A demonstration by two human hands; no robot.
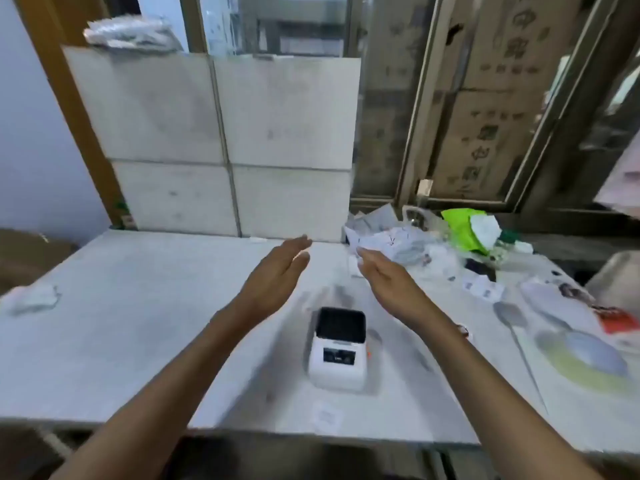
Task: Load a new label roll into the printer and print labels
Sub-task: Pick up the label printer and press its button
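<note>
A small white label printer (pixel 337 355) with a dark top cover stands on the white table (pixel 138 323), near its front edge. Both my arms reach out over the table beyond the printer. My left hand (pixel 277 275) is held flat with the fingers straight, up and to the left of the printer. My right hand (pixel 388 275) is also flat and empty, up and to the right of it. Neither hand touches the printer. A small white label (pixel 325 415) lies on the table in front of the printer. No label roll can be made out.
A heap of papers and plastic bags (pixel 398 242) with a green bag (pixel 464 226) lies at the back right. Printed labels (pixel 483 287), a long thin tool (pixel 516 334) and a yellowish disc (pixel 588 358) lie at right. White panels (pixel 221 143) stand behind. Crumpled paper (pixel 34 297) sits at left.
</note>
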